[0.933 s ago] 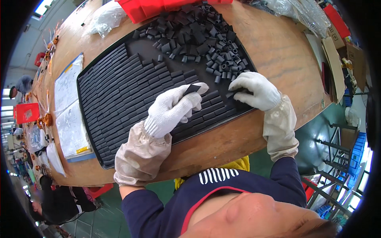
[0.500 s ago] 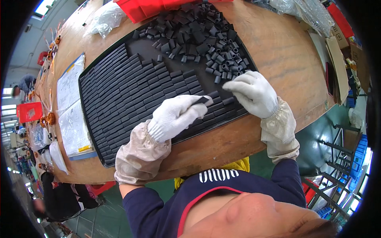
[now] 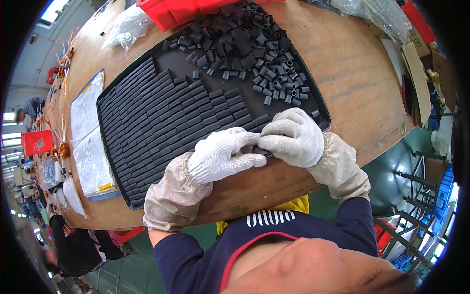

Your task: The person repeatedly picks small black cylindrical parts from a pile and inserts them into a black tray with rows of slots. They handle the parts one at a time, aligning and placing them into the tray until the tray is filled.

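A large black tray [image 3: 320,105] holds rows of short black tubes [image 3: 171,110] laid end to end across its left and middle. A loose heap of black tubes [image 3: 240,41] fills its far right part. My left hand [image 3: 225,156], in a white knit glove, is closed at the tray's near edge, with a black tube [image 3: 261,151] partly showing between its thumb and fingers. My right hand [image 3: 293,137], gloved too, meets it there with fingers pinched together. Whatever the right fingertips grip is hidden.
A red bin [image 3: 171,12] stands behind the tray on the wooden table [image 3: 362,78]. Papers in a clear sleeve [image 3: 90,132] lie to the left. Plastic bags [image 3: 127,29] lie at the far left, and cardboard [image 3: 416,83] stands at the right edge. A person [image 3: 73,245] is at the lower left.
My right hand has come down and left from beside the loose tubes to meet the left. My left hand has moved slightly right and nearer me, off the rows.
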{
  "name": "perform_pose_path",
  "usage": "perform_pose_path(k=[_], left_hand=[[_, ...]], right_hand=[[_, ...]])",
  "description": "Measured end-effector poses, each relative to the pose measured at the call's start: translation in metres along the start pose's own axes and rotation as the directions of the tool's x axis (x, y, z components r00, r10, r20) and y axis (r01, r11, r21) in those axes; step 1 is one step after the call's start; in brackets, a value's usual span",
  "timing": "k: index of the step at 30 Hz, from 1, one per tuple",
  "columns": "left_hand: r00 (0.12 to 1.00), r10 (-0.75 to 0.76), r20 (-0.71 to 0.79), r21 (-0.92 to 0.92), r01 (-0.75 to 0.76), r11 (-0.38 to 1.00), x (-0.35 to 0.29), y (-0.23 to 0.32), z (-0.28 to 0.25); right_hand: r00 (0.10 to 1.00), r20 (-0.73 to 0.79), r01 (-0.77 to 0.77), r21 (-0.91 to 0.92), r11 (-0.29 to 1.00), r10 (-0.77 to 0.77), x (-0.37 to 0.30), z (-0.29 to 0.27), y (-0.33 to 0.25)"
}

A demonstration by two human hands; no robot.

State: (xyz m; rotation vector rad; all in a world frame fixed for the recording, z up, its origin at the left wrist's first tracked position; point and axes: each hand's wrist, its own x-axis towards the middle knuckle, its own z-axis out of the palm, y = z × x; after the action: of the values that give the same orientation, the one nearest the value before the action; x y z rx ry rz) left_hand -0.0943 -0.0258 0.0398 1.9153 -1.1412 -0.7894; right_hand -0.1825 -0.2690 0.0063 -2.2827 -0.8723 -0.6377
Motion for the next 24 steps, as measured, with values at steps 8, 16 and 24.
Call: perform_pose_path(k=[8, 16, 24], left_hand=[[0.990, 0.011, -0.142, -0.074, -0.022, 0.997, 0.000, 0.002, 0.003], [0.984, 0.025, -0.174, 0.004, -0.025, 1.000, 0.002, -0.003, 0.004], [0.968, 0.039, -0.247, 0.061, -0.024, 0.998, 0.003, -0.006, 0.008]], right_hand=[[0.949, -0.064, -0.315, -0.239, 0.919, 0.309, 0.001, -0.049, 0.020], [0.910, 0.006, -0.356, -0.498, 0.791, 0.414, -0.011, -0.046, 0.028], [0.929, -0.030, -0.348, -0.417, 0.840, 0.370, -0.006, -0.044, 0.022]])
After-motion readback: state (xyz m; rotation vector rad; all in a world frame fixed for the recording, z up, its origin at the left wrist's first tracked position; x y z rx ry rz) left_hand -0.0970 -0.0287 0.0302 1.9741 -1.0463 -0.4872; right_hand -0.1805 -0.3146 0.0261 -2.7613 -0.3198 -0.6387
